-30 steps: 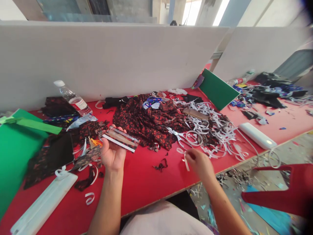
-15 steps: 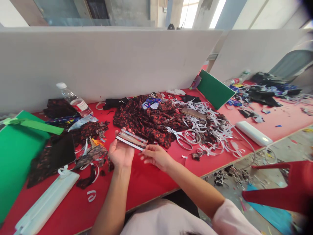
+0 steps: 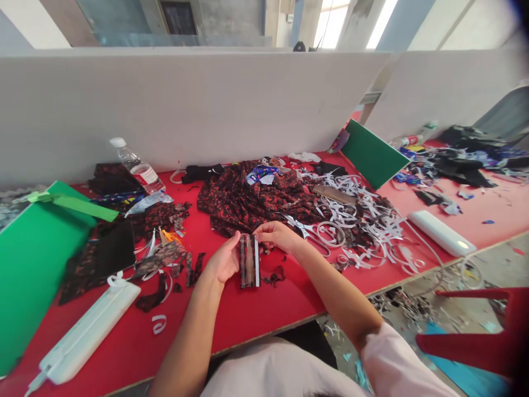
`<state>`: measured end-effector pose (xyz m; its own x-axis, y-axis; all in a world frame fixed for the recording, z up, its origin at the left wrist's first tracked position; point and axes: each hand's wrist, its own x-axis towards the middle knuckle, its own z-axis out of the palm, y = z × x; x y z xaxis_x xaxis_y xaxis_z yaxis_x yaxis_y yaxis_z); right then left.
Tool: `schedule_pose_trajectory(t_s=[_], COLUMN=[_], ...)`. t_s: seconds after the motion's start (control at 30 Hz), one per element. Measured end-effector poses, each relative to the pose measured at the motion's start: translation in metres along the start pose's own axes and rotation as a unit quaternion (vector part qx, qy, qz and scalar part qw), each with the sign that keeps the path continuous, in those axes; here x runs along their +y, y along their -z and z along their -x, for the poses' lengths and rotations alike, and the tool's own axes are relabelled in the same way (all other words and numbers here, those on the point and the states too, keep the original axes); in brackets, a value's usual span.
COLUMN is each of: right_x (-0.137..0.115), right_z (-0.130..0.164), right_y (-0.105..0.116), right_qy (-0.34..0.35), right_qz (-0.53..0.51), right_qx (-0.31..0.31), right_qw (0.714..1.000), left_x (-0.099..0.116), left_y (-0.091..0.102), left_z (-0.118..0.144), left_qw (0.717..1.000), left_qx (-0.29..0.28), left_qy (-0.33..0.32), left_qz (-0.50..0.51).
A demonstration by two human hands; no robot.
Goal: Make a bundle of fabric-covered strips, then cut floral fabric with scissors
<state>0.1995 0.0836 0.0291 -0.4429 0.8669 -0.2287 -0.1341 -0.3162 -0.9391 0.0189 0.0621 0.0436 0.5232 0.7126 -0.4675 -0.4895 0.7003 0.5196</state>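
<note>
A small rectangular panel (image 3: pixel 249 262) stood out just below the middle of the frame, above the red desk (image 3: pixel 276 311). It looked thin and flat, longer than wide, its long sides running nearly straight up and down the frame. Dark bands with faint reddish flecks bordered a brown band along its length, and a bright white strip ran down its right long edge. Finer detail was too small to read, and whether its lower end touched the desk could not be told.

The left hand (image 3: pixel 225 260) gripped the panel by its left edge, thumb near the upper left corner, the other fingers partly hidden. The right hand (image 3: pixel 278 236) had its fingers drawn narrow, pinching the upper right corner by the white strip. A dark scrap (image 3: pixel 276 274) lay just right of the panel, and a heap of floral cloth (image 3: pixel 231 201) lay above it in the frame.

A second earlier the panel had rested slantwise across the open left palm, farther left, with its white strip along the lower side, while the right hand was well apart from it. Half a second later the right fingers had reached its right end; since then the panel had been turned upright in the frame.
</note>
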Motion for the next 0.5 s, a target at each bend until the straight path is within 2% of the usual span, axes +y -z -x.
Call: schedule_pose_trajectory(t_s=[0.1,0.27,0.4,0.5], right_x=[0.001,-0.006,-0.008,-0.005], right_z=[0.002,0.009,0.010,0.007], right_y=[0.001,0.004,0.003,-0.001], right_qy=[0.024,0.052,0.050,0.072], right_qz=[0.030,0.043,0.033,0.002], right_qx=[0.005,0.026,0.027,0.083], right_qw=[0.999,0.997,0.998,0.994], left_x=[-0.004,-0.010,-0.015,-0.017], left_y=[0.003,0.006,0.004,0.003], left_z=[-0.001,-0.004,-0.007,-0.009], left_qw=[0.999,0.993,0.994,0.993], left_qx=[-0.026,-0.092,-0.079,-0.055], left_qy=[-0.009,0.012,-0.001,-0.038], left_qz=[0.024,0.069,0.076,0.097])
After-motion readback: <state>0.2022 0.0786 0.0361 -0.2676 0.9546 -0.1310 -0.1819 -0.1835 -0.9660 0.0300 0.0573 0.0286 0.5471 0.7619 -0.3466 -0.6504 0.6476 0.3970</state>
